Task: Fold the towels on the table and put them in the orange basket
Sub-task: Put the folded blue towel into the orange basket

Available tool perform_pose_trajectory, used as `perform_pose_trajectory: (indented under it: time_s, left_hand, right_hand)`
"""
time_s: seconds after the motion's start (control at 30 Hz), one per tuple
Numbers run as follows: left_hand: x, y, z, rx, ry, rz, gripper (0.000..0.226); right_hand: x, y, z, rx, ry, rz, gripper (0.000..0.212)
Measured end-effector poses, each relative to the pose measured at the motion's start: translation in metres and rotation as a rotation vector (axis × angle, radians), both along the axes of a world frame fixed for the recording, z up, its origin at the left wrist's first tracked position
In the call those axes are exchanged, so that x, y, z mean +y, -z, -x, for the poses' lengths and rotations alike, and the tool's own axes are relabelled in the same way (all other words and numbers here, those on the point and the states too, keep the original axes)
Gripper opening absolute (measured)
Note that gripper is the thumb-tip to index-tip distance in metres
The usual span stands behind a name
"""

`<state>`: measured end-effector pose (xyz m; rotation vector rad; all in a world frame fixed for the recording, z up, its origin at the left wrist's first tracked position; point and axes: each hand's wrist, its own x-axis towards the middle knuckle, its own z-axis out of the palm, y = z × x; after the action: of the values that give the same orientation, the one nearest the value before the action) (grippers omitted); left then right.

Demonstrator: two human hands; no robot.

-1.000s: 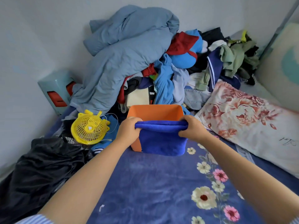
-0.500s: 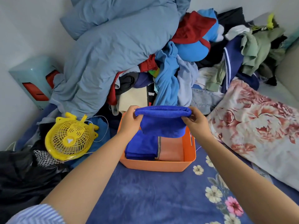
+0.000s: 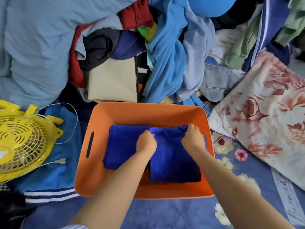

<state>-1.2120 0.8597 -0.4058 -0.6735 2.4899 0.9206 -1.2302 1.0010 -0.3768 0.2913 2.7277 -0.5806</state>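
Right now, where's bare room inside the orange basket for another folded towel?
Little floor shows: two blue towels, left towel and right towel, fill the orange basket. Thin bare strips run along its walls. Both hands, left hand and right hand, crowd the middle.

I see the orange basket (image 3: 115,116) at centre, and everything else sits around it. Inside, against its right wall, my left hand (image 3: 146,143) and right hand (image 3: 193,139) grip the far edge of a folded blue towel (image 3: 173,162). A second folded blue towel (image 3: 122,144) lies touching it on the left. A yellow fan (image 3: 24,139) lies left of the basket, a floral pillow (image 3: 264,113) right, a clothes pile (image 3: 165,55) behind.
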Motion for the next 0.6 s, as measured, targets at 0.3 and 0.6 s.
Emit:
perform_pose_trajectory:
  time_s: [0.3, 0.6]
  left_hand:
    - [0.013, 0.056, 0.039, -0.047, 0.014, 0.064, 0.022]
    - [0.015, 0.085, 0.036, 0.228, -0.164, -0.038, 0.024]
  right_hand:
    - [-0.007, 0.075, 0.021, -0.057, 0.034, -0.292, 0.054]
    - [-0.011, 0.107, 0.018, 0.294, 0.405, 0.308, 0.037]
